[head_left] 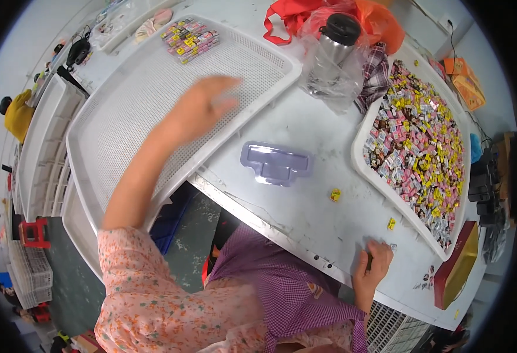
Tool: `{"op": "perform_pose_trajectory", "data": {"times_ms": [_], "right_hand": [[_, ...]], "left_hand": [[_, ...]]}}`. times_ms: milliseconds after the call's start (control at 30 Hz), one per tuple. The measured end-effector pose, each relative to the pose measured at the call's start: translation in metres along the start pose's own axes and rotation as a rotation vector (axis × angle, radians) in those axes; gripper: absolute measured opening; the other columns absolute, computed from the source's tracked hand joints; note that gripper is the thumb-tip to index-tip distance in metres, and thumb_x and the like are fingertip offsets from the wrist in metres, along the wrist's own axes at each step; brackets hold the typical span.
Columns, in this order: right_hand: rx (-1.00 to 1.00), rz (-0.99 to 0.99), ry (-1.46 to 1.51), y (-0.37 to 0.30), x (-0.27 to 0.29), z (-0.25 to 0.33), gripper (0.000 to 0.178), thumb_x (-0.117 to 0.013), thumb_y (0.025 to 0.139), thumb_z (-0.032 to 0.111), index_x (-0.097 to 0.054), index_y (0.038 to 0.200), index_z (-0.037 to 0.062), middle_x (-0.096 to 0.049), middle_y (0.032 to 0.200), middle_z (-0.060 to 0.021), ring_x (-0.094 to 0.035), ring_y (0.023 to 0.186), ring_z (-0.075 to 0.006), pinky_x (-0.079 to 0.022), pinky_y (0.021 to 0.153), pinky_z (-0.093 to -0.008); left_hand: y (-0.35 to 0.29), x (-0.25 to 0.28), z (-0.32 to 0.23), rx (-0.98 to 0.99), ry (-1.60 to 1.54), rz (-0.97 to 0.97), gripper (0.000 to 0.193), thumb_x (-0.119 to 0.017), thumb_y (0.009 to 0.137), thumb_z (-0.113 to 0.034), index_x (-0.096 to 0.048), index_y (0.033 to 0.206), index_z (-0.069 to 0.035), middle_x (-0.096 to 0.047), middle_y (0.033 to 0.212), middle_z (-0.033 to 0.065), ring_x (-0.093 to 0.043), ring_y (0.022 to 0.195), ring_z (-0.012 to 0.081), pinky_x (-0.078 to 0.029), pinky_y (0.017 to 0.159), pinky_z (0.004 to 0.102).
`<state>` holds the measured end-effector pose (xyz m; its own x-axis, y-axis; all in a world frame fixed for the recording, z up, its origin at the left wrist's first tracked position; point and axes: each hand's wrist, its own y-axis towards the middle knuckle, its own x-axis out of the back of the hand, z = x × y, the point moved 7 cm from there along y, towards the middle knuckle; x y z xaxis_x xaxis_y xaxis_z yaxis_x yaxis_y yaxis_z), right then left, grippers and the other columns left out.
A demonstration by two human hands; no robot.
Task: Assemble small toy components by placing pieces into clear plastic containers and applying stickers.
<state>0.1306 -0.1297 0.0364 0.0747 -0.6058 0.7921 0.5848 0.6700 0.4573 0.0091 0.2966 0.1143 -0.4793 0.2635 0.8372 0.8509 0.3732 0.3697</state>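
Observation:
My left hand (pixel 198 112) reaches over a large white perforated tray (pixel 126 126). It is blurred by motion, its thumb and fingers apart and no object visible between them. A block of small pink and yellow wrapped pieces (pixel 190 40) lies in rows at the tray's far end. Close to the table's front edge, my right hand (pixel 376 265) rests with loosely bent fingers, the thumb apart from them. Beside its fingertips is a small silvery piece (pixel 394 247). A clear bluish plastic mould with stepped edges (pixel 276 163) sits on the table between my hands.
At the right, a white tray (pixel 361 154) holds a heap of small wrapped pieces (pixel 417 147). Single yellow pieces (pixel 335 195) lie on the white table (pixel 305 220). A steel flask (pixel 332 53) in plastic stands at the back. A red-and-gold box (pixel 455 265) stands at the right edge.

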Motion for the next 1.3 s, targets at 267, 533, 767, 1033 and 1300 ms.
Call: {"op": "perform_pose_trajectory", "data": {"times_ms": [267, 533, 767, 1033, 1300], "right_hand": [[0.116, -0.116, 0.010, -0.005, 0.009, 0.005, 0.022, -0.063, 0.073, -0.001, -0.059, 0.094, 0.0026, -0.061, 0.094, -0.0118, -0.057, 0.087, -0.0296, -0.041, 0.091, -0.0483], [0.103, -0.195, -0.051, -0.007, 0.014, 0.006, 0.023, -0.064, 0.072, -0.002, -0.060, 0.094, 0.0037, -0.062, 0.093, -0.0099, -0.058, 0.086, -0.0275, -0.040, 0.092, -0.0476], [0.046, -0.295, -0.051, -0.004, 0.022, 0.002, 0.028, -0.066, 0.071, -0.002, -0.061, 0.097, 0.0045, -0.063, 0.096, -0.0100, -0.058, 0.088, -0.0271, -0.040, 0.094, -0.0468], [-0.179, -0.440, 0.033, -0.010, 0.063, -0.010, 0.022, -0.058, 0.082, -0.004, -0.060, 0.104, -0.0015, -0.062, 0.104, -0.0128, -0.057, 0.098, -0.0268, -0.043, 0.092, -0.0383], [-0.120, -0.007, 0.041, 0.029, 0.003, 0.019, 0.035, -0.069, 0.077, 0.007, -0.060, 0.110, 0.0043, -0.060, 0.111, -0.0141, -0.053, 0.101, -0.0330, -0.041, 0.088, -0.0409]], "left_hand": [[-0.070, -0.090, -0.090, -0.152, 0.280, 0.207, 0.058, -0.066, 0.080, -0.041, -0.049, 0.133, -0.024, -0.036, 0.142, 0.0144, -0.034, 0.129, 0.0390, -0.028, 0.101, 0.0562], [-0.067, -0.121, -0.129, -0.169, -0.016, 0.194, 0.064, -0.075, 0.068, -0.040, -0.057, 0.124, -0.017, -0.045, 0.131, 0.0127, -0.040, 0.120, 0.0324, -0.026, 0.099, 0.0468], [-0.065, -0.132, -0.153, -0.192, -0.078, 0.151, 0.069, -0.081, 0.060, -0.036, -0.059, 0.122, -0.015, -0.046, 0.130, 0.0116, -0.040, 0.120, 0.0314, -0.027, 0.097, 0.0446], [-0.072, -0.134, -0.139, -0.158, -0.120, 0.098, 0.078, -0.082, 0.061, -0.037, -0.053, 0.127, -0.011, -0.049, 0.125, 0.0093, -0.044, 0.112, 0.0294, -0.029, 0.095, 0.0429], [-0.069, -0.131, -0.144, -0.152, -0.162, 0.055, 0.081, -0.085, 0.056, -0.029, -0.051, 0.127, -0.007, -0.053, 0.123, 0.0088, -0.044, 0.113, 0.0292, -0.030, 0.096, 0.0414]]}}
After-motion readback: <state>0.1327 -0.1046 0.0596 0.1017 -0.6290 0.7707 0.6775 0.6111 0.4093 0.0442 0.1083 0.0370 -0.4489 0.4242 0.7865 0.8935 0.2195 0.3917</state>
